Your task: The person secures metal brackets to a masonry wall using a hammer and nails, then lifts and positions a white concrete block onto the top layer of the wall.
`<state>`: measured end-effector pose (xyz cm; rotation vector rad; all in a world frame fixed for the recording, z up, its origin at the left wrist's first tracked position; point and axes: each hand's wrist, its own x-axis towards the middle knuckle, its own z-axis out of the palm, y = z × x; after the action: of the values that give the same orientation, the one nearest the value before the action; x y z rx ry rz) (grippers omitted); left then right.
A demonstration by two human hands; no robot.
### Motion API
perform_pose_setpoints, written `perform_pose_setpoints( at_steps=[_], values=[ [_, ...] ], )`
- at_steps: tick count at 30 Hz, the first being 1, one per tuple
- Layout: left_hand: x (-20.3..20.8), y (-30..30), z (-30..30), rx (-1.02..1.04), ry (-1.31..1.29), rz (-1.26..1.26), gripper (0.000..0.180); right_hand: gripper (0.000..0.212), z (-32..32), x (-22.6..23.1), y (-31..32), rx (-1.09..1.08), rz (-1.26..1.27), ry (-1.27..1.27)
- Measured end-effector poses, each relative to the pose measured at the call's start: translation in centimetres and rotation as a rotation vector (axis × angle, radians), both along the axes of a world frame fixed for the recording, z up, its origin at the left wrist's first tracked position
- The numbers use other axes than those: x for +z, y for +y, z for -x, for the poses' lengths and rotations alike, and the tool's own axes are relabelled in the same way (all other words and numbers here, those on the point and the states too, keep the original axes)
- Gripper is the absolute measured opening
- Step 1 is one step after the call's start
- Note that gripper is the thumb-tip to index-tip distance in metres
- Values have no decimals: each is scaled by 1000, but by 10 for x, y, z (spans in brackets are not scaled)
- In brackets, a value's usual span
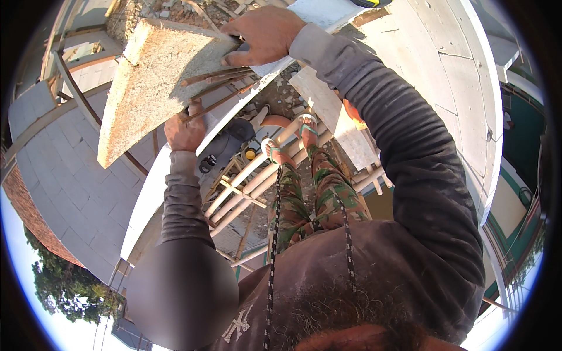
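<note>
A broad, rough tan board (152,82) with a coarse, sunlit edge stands tilted at the upper left. My right hand (266,36) reaches far forward and pinches its upper right edge between thumb and fingers. Below it, my left hand (186,128) is closed near the board's lower right edge. What those left fingers grip is partly hidden there. Several thin reddish-brown rods (218,76) cross between my hands, and the lowest one overlaps my left hand. Under both forearms runs a long white ledge (153,202).
My sandalled feet stand on bamboo poles (249,186) lashed as scaffolding, above ground strewn with rubble. A pale plank (331,120) lies to the right of my feet. Grey block walls (64,187) rise at left; a pale panelled surface (436,76) curves along the right. A grey blur hides part of the lower left.
</note>
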<state>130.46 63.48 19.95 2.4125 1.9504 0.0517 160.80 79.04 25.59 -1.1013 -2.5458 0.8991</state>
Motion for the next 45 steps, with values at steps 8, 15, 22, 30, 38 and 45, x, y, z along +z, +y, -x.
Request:
perform_pose_setpoints(
  at_steps=[8, 15, 22, 30, 38, 45],
  values=[
    [-10, -7, 10, 85, 12, 15, 26, 55, -4, 8, 8, 38, 17, 26],
    [7, 7, -17, 247, -214, 39, 40, 54, -4, -1, 9, 30, -91, -24],
    [1, 5, -8, 266, -165, 126, 33, 60, 3, 0, 8, -12, -77, -177],
    [28, 13, -25, 303, -215, 237, 59, 49, 5, -10, 11, 85, -2, -61],
    [33, 14, -28, 343, -271, 206, 63, 57, 7, 3, -1, 33, -104, 275],
    [40, 15, -28, 362, -295, 257, 66, 47, 12, 13, -5, -35, 93, 198]
  ],
)
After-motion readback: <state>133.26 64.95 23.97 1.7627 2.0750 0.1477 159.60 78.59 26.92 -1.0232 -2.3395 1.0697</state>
